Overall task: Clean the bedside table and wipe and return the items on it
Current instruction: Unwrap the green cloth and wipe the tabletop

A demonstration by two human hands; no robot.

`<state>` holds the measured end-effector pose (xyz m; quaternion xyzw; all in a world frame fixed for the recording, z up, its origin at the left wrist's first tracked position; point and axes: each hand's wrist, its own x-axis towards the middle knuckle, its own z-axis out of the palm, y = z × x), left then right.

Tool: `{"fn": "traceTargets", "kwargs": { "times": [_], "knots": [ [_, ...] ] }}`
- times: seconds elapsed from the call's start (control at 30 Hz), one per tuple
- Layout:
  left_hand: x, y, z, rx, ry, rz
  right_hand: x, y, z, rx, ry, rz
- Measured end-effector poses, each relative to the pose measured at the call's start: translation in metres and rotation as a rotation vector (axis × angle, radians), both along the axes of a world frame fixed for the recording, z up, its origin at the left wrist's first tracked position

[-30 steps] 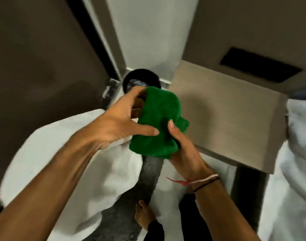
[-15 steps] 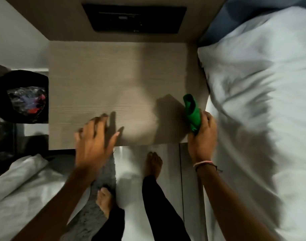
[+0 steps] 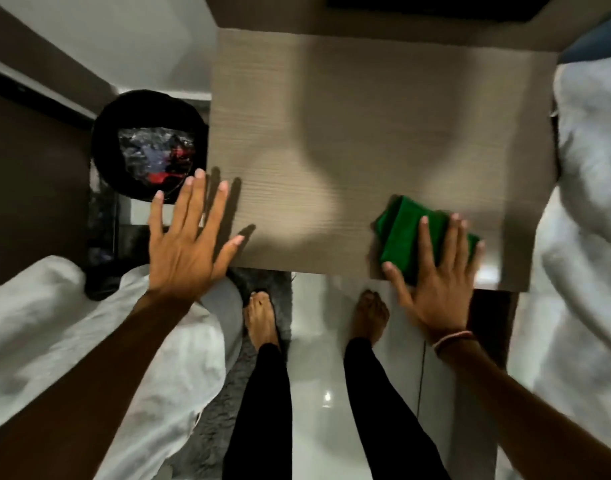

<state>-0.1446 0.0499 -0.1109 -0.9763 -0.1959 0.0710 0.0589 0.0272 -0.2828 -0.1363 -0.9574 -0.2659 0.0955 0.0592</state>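
Table [image 3: 366, 133] top bare. Right hand [image 3: 435, 271] flat, fingers spread, pressing green cloth [image 3: 401, 230] at table's front-right edge. Left hand [image 3: 189, 244] open, splayed over front-left corner. Black bin [image 3: 148, 109] just left of table, bed [image 3: 591, 202] tight on right.

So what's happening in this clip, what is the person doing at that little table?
A person stands barefoot at a wooden bedside table, seen from their own head. The right hand presses a folded green cloth flat on the tabletop near its front right corner, as if wiping. The left hand is open, fingers spread, at the front left edge. Nothing else sits on the tabletop. A black bin stands left of it.
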Motion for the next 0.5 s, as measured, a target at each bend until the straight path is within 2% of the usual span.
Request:
{"fn": "traceTargets", "kwargs": {
  "times": [0.2, 0.3, 0.4, 0.5],
  "knots": [
    [-0.042, 0.052, -0.007, -0.036, -0.119, 0.154, -0.099, 0.184, -0.008, 0.032, 0.026, 0.251],
    [-0.057, 0.078, -0.001, -0.057, -0.111, 0.187, -0.112, 0.265, -0.011, 0.038, 0.004, 0.21],
    [-0.052, 0.088, -0.001, -0.059, -0.094, 0.149, -0.094, 0.296, -0.015, 0.024, -0.016, 0.179],
    [-0.013, 0.075, -0.003, -0.1, -0.1, 0.023, -0.064, 0.267, -0.018, 0.015, -0.06, 0.196]
  ]
}}
